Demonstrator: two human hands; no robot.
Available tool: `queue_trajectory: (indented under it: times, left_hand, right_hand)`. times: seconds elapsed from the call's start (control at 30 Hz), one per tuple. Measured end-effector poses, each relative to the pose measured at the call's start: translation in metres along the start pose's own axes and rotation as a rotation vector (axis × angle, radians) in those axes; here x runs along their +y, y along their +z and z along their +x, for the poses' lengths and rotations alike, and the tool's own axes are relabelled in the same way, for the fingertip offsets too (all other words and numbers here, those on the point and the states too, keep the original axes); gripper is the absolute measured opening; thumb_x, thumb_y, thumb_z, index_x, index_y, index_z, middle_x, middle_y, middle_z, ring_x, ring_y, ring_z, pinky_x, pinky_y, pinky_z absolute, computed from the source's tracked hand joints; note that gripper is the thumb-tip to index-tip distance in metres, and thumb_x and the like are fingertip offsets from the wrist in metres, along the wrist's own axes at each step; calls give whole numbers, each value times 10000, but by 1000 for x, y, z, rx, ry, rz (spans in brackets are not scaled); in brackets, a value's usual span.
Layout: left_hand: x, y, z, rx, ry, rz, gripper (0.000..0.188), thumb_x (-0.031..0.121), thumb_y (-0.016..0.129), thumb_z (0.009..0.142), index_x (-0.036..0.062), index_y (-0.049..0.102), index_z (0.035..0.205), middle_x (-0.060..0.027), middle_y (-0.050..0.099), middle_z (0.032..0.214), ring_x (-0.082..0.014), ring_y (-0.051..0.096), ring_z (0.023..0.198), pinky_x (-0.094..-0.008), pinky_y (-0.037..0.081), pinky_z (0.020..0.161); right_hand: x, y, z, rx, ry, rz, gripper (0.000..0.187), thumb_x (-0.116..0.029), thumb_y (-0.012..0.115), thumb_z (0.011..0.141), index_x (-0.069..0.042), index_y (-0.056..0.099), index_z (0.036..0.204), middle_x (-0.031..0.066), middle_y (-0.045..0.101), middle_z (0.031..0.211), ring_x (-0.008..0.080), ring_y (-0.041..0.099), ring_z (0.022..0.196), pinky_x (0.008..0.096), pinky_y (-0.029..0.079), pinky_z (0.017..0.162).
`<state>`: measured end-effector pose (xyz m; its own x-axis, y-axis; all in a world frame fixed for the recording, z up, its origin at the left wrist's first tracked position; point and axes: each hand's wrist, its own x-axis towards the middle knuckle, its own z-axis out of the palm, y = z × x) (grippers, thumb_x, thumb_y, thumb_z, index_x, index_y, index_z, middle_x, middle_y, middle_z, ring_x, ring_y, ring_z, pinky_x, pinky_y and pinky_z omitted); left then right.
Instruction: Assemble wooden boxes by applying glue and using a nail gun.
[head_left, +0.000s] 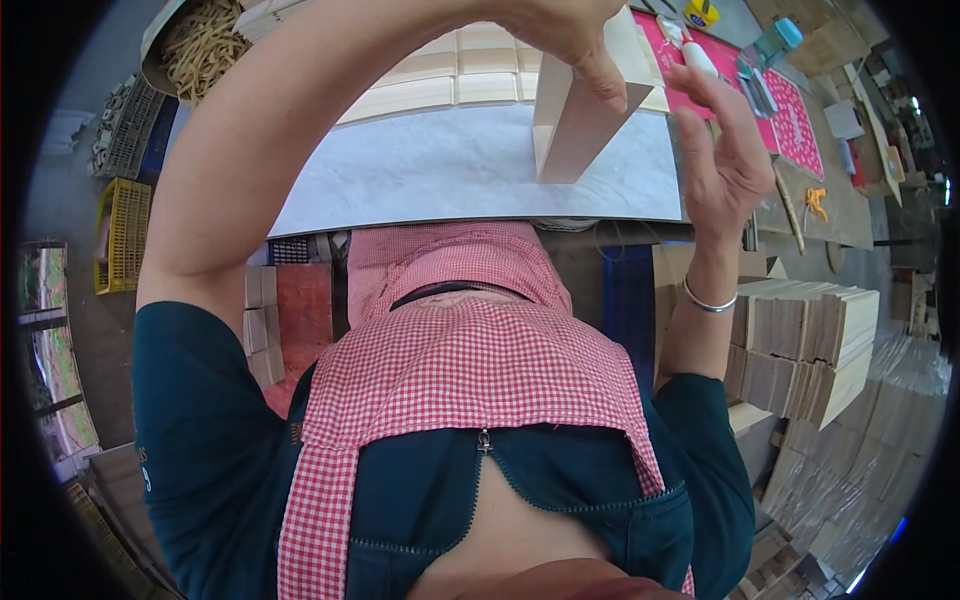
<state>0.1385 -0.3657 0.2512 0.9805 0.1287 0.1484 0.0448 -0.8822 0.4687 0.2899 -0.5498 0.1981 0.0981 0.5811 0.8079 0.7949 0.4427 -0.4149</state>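
A pale wooden box [590, 125], open on the side I can see, stands on end on the white marbled tabletop [430, 175]. My left hand [580, 45] reaches over from the left and grips the top of it. The thumb lies along the near face, and the other fingers are mostly hidden or cut off by the upper edge. To the right of the box is my right hand [728, 165], its fingers curved and apart, holding nothing.
Pale wooden pieces [470, 75] lie in rows behind the box. A pink mat [795, 120], a blue-capped bottle [780, 42] and an orange tool [817, 203] lie far right. Stacked boards [800, 340] stand beside my right arm. A yellow crate [124, 235] is at left.
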Motion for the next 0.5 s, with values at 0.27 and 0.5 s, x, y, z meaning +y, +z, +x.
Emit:
queue_trajectory:
  times: [0.27,0.5]
  left_hand:
    - [3,1,-4,92,116,-14,649,478,835,714,-153,691,774,-222,679,707,-362,638,628,-427,560,575]
    - [24,-6,3,78,-49,-61,677,473,838,727,-120,682,1017,-214,716,908,-375,675,714,-404,567,623]
  right_hand:
    - [2,14,5,-24,-119,79,227,65,745,811,-13,760,1024,87,708,1005,173,632,854,256,515,745]
    - [17,-1,10,-3,-106,137,203,72,749,805,-3,757,994,90,679,1000,174,616,850,252,511,731]
